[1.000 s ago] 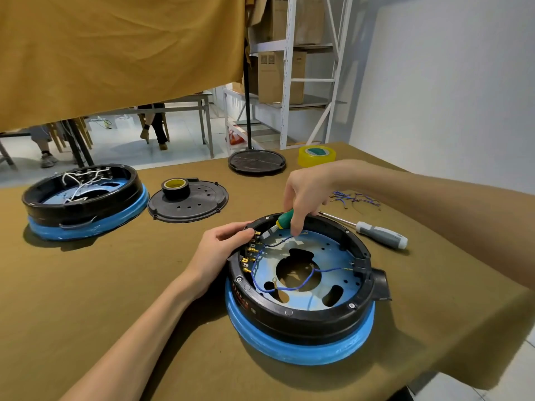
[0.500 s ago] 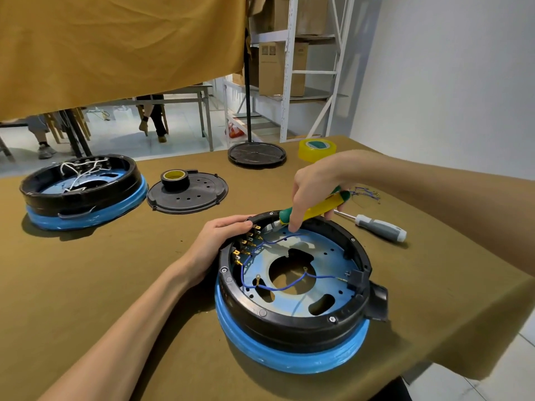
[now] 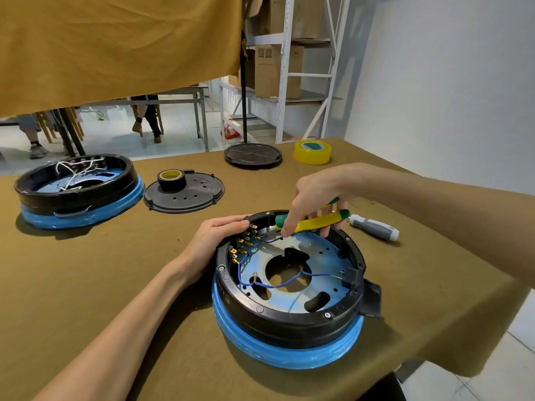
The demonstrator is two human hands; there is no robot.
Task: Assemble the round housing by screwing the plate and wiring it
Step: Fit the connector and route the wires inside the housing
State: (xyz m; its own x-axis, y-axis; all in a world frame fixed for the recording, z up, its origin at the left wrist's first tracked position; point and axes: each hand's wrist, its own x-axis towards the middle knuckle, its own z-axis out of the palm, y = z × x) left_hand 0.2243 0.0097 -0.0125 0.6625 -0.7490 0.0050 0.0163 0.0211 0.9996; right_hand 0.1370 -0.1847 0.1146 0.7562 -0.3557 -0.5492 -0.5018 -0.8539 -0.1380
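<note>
The round housing (image 3: 289, 322), black with a blue-wrapped base, stands on the olive table near the front. Inside lies a blue-filmed metal plate (image 3: 321, 256) with blue wires (image 3: 278, 283) running to brass terminals (image 3: 241, 246) on the left inner wall. My left hand (image 3: 214, 235) holds the housing's far-left rim, fingers curled over the edge. My right hand (image 3: 315, 198) grips yellow-and-green pliers (image 3: 315, 222) over the far rim, their jaws pointing at the terminals; the jaw tips are hidden behind my fingers.
A grey-handled screwdriver (image 3: 375, 228) lies right of the housing. A second housing (image 3: 78, 189) with white wires sits far left. Beside it is a black cover plate (image 3: 197, 195) carrying a tape roll (image 3: 171, 179). A round black stand base (image 3: 252, 155) and yellow tape (image 3: 312, 151) sit at the back.
My right hand has tilted the pliers flatter, so the yellow handles now show to the right. The housing sits slightly lower and further left in view. My left hand stays on the rim.
</note>
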